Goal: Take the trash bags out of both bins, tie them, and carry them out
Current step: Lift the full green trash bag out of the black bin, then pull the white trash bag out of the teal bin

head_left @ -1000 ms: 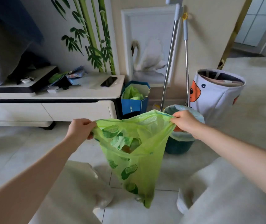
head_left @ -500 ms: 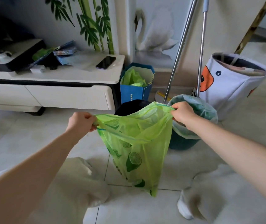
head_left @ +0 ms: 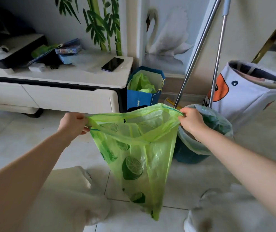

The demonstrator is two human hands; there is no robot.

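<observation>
A green trash bag (head_left: 139,158) printed with lime slices hangs in the air above the tiled floor, its mouth stretched wide. My left hand (head_left: 72,123) grips the left edge of its rim and my right hand (head_left: 192,121) grips the right edge. Behind the bag's top a dark bin (head_left: 136,108) barely shows. To the right stands a teal bin (head_left: 189,156) lined with a pale bag (head_left: 217,124), partly behind my right forearm.
A white low cabinet (head_left: 67,84) with a phone (head_left: 112,64) and clutter stands at the left. A blue paper bag (head_left: 144,96) holding green plastic sits beside it. Two metal poles (head_left: 199,47) lean on the wall. A white fabric basket (head_left: 251,91) stands at the right.
The view has come closer and tilted down. The bag's mouth is pulled wider between my hands, and the bag hangs longer and flatter than before.
</observation>
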